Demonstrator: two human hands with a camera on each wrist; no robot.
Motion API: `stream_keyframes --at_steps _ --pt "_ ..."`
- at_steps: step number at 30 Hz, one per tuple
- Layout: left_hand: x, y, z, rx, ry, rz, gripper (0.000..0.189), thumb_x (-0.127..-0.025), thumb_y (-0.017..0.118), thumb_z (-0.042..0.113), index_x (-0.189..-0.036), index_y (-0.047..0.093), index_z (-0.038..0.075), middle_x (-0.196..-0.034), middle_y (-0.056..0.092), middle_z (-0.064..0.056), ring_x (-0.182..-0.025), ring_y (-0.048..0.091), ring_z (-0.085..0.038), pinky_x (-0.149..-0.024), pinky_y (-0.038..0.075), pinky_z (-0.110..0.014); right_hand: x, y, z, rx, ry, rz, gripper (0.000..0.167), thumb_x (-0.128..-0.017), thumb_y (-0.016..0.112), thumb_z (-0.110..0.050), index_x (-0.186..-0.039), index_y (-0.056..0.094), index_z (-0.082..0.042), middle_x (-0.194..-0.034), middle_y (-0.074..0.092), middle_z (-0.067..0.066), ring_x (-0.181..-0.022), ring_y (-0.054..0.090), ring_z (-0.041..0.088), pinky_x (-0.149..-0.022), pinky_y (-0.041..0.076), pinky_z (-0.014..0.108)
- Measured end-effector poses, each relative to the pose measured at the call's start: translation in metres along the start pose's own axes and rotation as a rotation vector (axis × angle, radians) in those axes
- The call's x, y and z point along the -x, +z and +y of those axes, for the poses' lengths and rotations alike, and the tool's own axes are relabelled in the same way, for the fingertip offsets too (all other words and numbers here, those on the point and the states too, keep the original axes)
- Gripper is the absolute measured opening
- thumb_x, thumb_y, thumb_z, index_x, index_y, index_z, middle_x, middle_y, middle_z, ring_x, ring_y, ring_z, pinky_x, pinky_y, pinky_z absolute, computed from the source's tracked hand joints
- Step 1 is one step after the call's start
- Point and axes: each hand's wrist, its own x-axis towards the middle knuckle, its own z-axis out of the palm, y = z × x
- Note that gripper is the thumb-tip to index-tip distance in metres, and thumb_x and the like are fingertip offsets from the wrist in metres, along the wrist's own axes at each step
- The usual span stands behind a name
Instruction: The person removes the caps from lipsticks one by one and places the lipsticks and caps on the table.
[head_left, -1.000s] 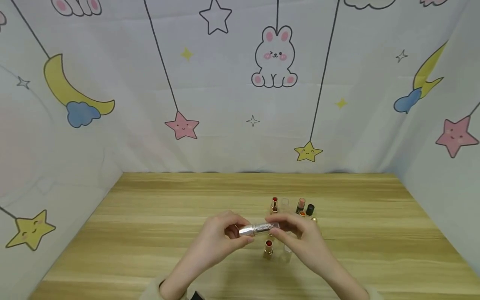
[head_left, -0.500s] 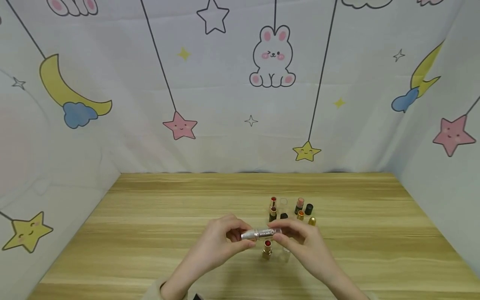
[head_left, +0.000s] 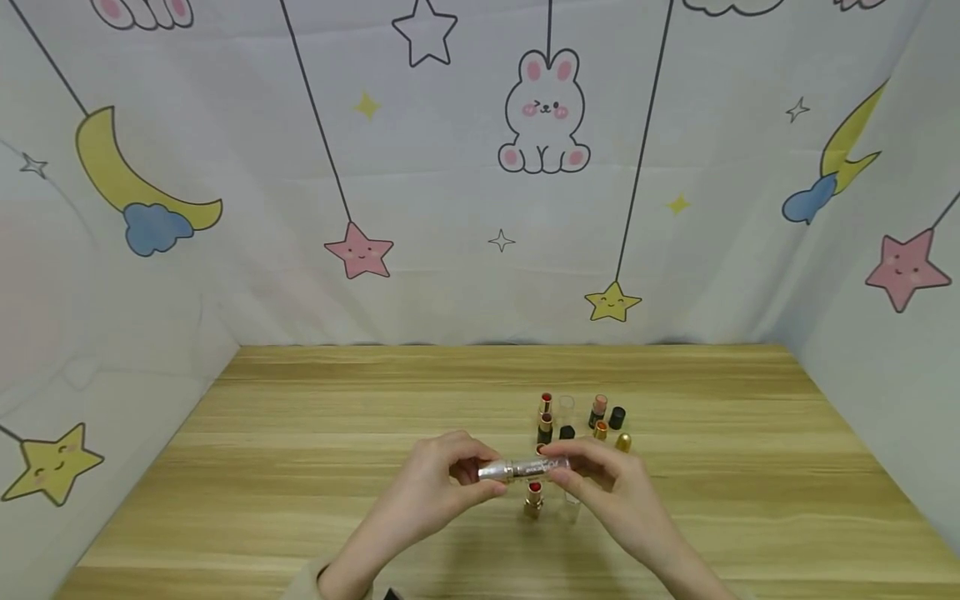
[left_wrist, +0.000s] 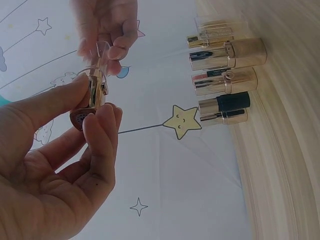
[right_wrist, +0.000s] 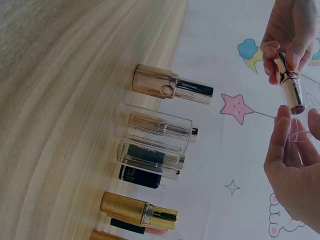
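Note:
My left hand (head_left: 442, 477) pinches the gold base of a lipstick (head_left: 495, 471), held sideways above the table. At its other end, the fingers and thumb of my right hand (head_left: 607, 483) hold a clear cap (right_wrist: 300, 134). In the right wrist view the see-through cap surrounds the lipstick's shiny inner tube, and a dark red tip shows inside. Just under the hands stands an uncapped red lipstick (head_left: 533, 501), with a clear cap (head_left: 571, 507) to its right.
Behind the hands stand more uncapped lipsticks, including a dark one (head_left: 545, 427), a red one (head_left: 546, 403) and a pink one (head_left: 598, 411). Among them are a black cap (head_left: 617, 417), a gold cap (head_left: 624, 442) and a clear cap (head_left: 566, 407). A printed curtain (head_left: 450, 300) borders the wooden table (head_left: 337, 400).
My right hand has shifted slightly to the right and nearer, with the clear cap. The left hand keeps its hold on the lipstick. A black cap behind the hands has come into view.

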Motion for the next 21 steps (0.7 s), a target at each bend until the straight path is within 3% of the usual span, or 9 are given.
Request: stream_keyframes --at_steps 8,15,21 --pt "0.0005 0.0004 -0.0004 0.008 -0.011 0.005 0.014 -0.079 0.077 0.017 -0.093 0.073 0.015 -0.083 0.063 0.007 -0.069 0.054 -0.001 -0.064 0.05 -0.019 0.0018 0.0009 0.0014 -0.019 0.005 0.006 0.023 -0.09 0.065 -0.013 -0.111 0.067 -0.006 -0.101 0.069 0.004 -0.087 0.063 0.002 -0.073 0.054 0.023" --pt "0.0004 0.001 -0.0014 0.012 -0.008 0.009 0.015 -0.079 0.078 0.016 -0.093 0.073 0.014 -0.085 0.066 0.0 -0.069 0.054 0.0 -0.064 0.05 -0.019 0.0026 0.0008 0.0025 -0.017 -0.003 0.021 0.022 -0.089 0.065 -0.008 -0.11 0.068 -0.014 -0.1 0.069 0.002 -0.086 0.062 -0.002 -0.073 0.054 0.023" --pt "0.0011 0.0011 -0.0026 0.014 0.001 0.012 0.017 -0.079 0.078 0.018 -0.094 0.074 0.011 -0.082 0.064 0.002 -0.068 0.053 0.001 -0.063 0.049 -0.018 0.0036 -0.001 0.0033 -0.008 0.012 0.019 0.021 -0.09 0.065 -0.011 -0.111 0.067 -0.014 -0.099 0.069 0.001 -0.087 0.061 0.0 -0.074 0.054 0.024"
